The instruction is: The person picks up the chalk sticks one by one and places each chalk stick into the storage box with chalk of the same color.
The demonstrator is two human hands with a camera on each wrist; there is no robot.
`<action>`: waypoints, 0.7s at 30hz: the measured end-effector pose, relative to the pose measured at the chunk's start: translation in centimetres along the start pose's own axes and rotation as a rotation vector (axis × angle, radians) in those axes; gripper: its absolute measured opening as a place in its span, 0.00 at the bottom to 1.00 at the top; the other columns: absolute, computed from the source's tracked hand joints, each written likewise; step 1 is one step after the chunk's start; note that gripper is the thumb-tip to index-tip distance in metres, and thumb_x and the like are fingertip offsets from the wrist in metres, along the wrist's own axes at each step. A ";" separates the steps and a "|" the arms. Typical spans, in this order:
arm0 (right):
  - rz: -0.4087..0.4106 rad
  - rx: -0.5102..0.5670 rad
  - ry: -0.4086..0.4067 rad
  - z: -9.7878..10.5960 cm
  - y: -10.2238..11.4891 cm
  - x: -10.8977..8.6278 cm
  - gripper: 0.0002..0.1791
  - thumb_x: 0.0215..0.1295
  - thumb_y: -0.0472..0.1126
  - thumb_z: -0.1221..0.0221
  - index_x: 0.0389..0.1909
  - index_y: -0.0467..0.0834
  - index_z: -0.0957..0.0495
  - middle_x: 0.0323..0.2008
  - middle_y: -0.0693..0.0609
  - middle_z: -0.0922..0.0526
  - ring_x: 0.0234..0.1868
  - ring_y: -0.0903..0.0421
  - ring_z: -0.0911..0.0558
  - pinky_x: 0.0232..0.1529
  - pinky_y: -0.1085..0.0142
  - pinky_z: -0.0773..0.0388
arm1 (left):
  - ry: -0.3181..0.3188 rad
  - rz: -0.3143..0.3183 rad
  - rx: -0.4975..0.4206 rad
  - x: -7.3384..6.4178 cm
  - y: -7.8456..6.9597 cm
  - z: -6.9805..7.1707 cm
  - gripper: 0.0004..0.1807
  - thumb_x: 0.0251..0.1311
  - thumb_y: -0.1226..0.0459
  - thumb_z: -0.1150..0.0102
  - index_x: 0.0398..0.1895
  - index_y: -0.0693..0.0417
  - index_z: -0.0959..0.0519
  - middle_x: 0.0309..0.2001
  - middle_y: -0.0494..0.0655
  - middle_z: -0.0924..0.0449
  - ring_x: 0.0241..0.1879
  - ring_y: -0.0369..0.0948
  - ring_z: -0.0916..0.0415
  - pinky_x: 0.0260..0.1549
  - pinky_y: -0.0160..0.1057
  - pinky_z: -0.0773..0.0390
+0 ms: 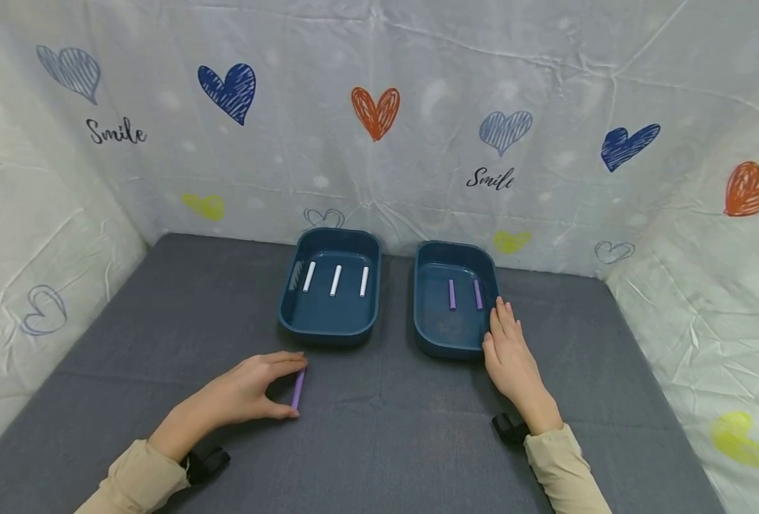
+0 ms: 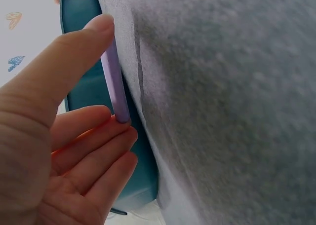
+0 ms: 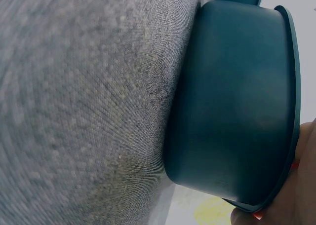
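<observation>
My left hand pinches a slim purple stick by its two ends, thumb at the near end and fingertips at the far end. In the left wrist view the purple stick spans from thumb to fingers. It is in front of the left blue tray, where three white sticks lie apart, side by side. My right hand rests with extended fingers along the right side of the right blue tray. Two purple sticks lie inside that one. The right wrist view shows its outer wall.
Both trays stand near the back of a grey cloth-covered table, a narrow gap between them. A white curtain printed with hearts hangs behind and along both sides.
</observation>
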State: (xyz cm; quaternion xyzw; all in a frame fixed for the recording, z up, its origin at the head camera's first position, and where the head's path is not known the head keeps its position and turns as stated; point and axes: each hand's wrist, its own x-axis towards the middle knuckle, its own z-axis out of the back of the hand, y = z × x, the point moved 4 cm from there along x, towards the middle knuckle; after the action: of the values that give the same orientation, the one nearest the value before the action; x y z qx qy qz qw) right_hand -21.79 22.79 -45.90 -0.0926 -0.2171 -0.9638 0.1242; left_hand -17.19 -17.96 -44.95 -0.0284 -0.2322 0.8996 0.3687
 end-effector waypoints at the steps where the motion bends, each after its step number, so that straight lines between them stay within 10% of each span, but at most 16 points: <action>1: -0.001 0.001 0.002 0.0 0.0 0.0 0.29 0.78 0.37 0.58 0.72 0.25 0.47 0.77 0.36 0.55 0.78 0.40 0.56 0.74 0.42 0.54 | 0.002 0.003 0.002 0.1 0.0 -0.1 0.38 0.50 0.52 0.24 0.59 0.68 0.23 0.60 0.61 0.24 0.59 0.56 0.25 0.52 0.55 0.22; 21: 0.007 -0.014 0.000 0.0 -0.2 0.0 0.29 0.78 0.38 0.58 0.72 0.25 0.47 0.77 0.36 0.55 0.78 0.41 0.56 0.74 0.42 0.54 | 0.029 -0.042 -0.008 3.4 -1.1 -1.4 0.39 0.52 0.50 0.25 0.62 0.66 0.24 0.63 0.58 0.25 0.62 0.53 0.27 0.55 0.54 0.24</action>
State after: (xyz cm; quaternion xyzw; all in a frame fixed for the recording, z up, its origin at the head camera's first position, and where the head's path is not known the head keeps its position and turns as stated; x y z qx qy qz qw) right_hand -21.85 22.96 -45.98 -0.0942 -0.2099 -0.9649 0.1267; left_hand -18.63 -14.36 -45.31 -0.0380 -0.2310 0.8902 0.3908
